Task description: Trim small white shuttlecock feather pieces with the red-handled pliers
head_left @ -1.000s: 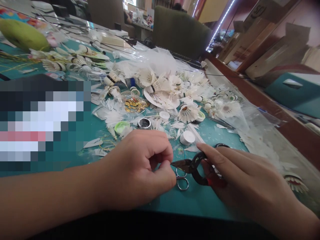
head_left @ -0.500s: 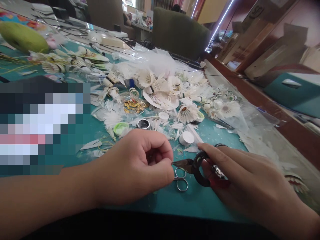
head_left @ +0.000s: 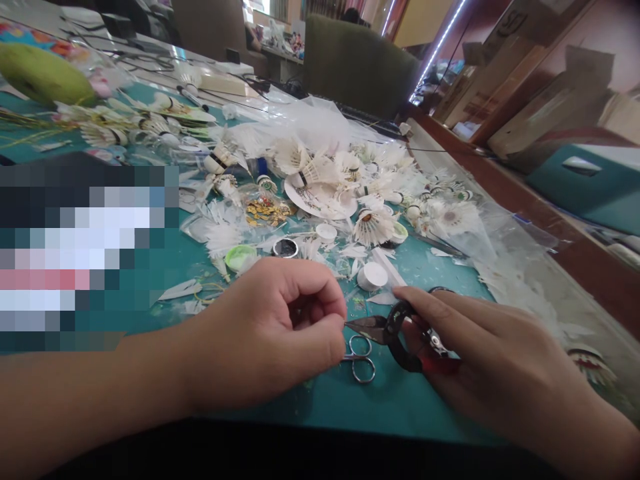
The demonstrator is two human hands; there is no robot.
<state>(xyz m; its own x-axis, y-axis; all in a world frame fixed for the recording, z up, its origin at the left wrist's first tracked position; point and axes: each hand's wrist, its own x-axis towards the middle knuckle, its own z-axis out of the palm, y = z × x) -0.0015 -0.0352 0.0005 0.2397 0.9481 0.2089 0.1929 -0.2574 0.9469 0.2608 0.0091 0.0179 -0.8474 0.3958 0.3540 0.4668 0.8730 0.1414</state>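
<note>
Two bare hands at work: right hand (head_left: 500, 367) wrapped around pliers (head_left: 373, 328), dark tapered metal nose, red on the handle, tip right at the left hand (head_left: 280, 327); left thumb and forefinger pinched together, anything between them too small to tell. Shiny steel scissors (head_left: 373, 371) with looped handles lie just below the pliers. Beyond: feathery, ribbed shuttlecocks (head_left: 375, 227), loose white feathers, gold flakes (head_left: 267, 211), squat white round tub (head_left: 373, 277). Teal desk (head_left: 370, 413), littered. Room: dark upholstered chair (head_left: 357, 60), cardboard boxes (head_left: 555, 107) at right, slanting light strip (head_left: 440, 50).
</note>
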